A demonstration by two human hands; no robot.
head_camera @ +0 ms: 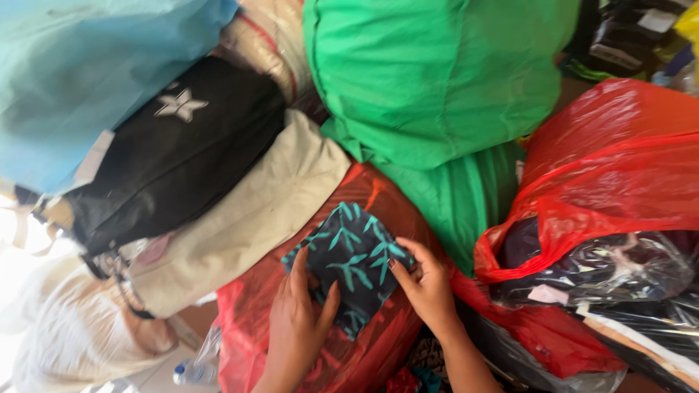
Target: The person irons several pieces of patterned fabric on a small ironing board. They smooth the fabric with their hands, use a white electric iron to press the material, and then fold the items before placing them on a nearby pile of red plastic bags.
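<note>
Here the person's left hand (pixel 297 320) and right hand (pixel 426 285) are both pressing on a small folded piece of dark navy cloth printed with teal leaf sprigs (pixel 353 262), which is lying on top of a bulging red plastic sack (pixel 255 320). The left hand is lying flat over the cloth's lower left edge, fingers spread and thumb angled across the fabric; the right hand is pinching the right-hand edge between thumb and fingertips. The hands are sitting apart, one at each side of the fold.

The cloth is looking thin, soft and light, probably limp once lifted, so it is likely to unfold unless both sides are being held. The folded edges under the two hands seem the safest places to grip it. The shiny sack beneath is probably letting it slide.

Beyond the fingertips, a cream canvas bundle (pixel 255 211) is leaning against a black fabric bag bearing a white star-shaped mark (pixel 175 153), with a pale blue sack (pixel 80 73) further to the left. Straight ahead and slightly right, a large green cloth sack (pixel 437 80) is bulging. To the right of the right hand, another red plastic bag (pixel 619 160) is lying open over clear-wrapped dark garments (pixel 604 269); a small pale rectangular label (pixel 547 294) is sitting on one packet. Below the left wrist, a clear plastic bottle (pixel 191 372) is lying on the floor.
</note>
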